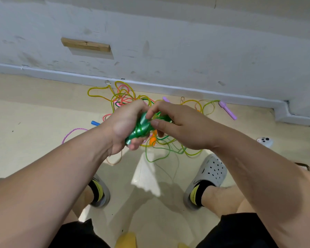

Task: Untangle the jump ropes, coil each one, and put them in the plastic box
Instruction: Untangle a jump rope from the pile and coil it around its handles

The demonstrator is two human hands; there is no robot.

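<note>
My left hand point(123, 127) grips a green jump rope bundle point(141, 128), its cord wound tightly round the handles. My right hand point(175, 125) pinches the green cord at the top of that bundle. Below and behind my hands a tangle of ropes point(125, 95) in yellow, pink and green lies on the floor by the wall. Loose green cord point(156, 154) trails down from the bundle. An orange handle point(152, 140) shows under my hands. The plastic box is not in view.
Purple handles point(227, 110) lie at the right near the wall, a blue handle point(95, 123) and a pink rope point(73, 133) at the left. My feet in grey clogs point(209, 174) stand on the beige floor. A small white object point(265, 141) sits far right.
</note>
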